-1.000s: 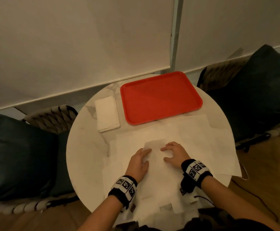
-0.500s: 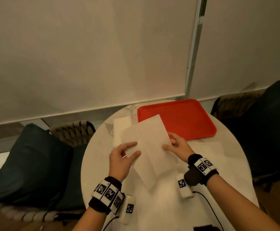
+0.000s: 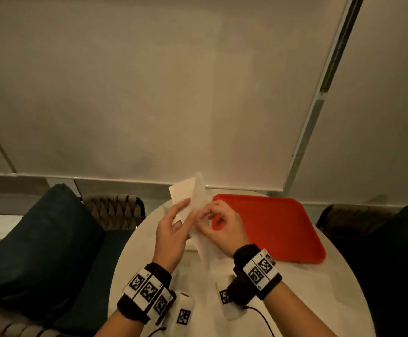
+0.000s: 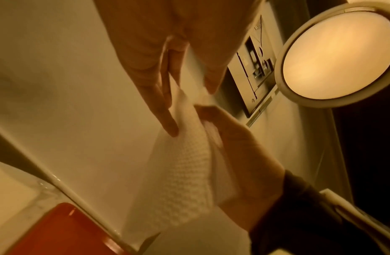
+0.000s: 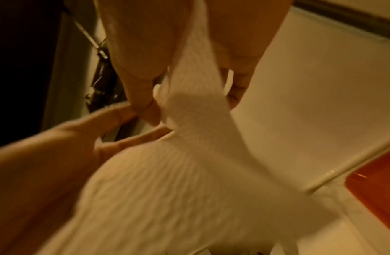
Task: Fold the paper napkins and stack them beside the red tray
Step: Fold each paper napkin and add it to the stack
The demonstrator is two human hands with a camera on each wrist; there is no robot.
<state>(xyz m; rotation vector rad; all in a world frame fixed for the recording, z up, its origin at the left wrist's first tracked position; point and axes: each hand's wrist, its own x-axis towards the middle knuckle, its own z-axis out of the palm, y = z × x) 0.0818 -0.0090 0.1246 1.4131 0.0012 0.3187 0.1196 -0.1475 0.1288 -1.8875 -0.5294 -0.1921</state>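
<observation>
Both hands (image 3: 195,224) pinch napkin (image 3: 188,190) upright between them.

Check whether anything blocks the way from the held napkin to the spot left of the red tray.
Nothing visible does. The white paper napkin is held in the air by the left hand and right hand, above the round white table; the hands hide the spot beside the red plastic tray.

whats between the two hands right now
A white embossed paper napkin, lifted off the round white marble table. The left hand and right hand both hold it, as the head and left wrist views show.
</observation>
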